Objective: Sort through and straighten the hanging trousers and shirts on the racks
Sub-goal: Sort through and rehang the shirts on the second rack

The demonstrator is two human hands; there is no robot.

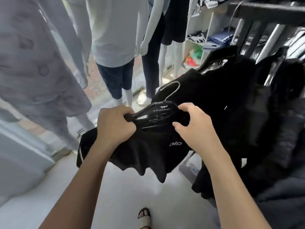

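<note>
A black garment (145, 156) with a small white logo hangs crumpled from a black hanger (158, 113) that has a metal hook and white lettering. My left hand (113, 126) is closed around the hanger's left end and the bunched fabric there. My right hand (194, 126) rests on the hanger's right end, with its thumb and fingers around the bar. The hanger is off the rack, held in front of me. More dark clothes (247, 104) hang on the black rack (267, 12) to the right.
Mannequins (115, 38) in pale tops and dark shorts stand ahead and to the left. White shelves (204, 38) with folded clothes and bags are at the back right. Pale floor (132, 195) lies below, with my sandalled foot (145, 217) on it.
</note>
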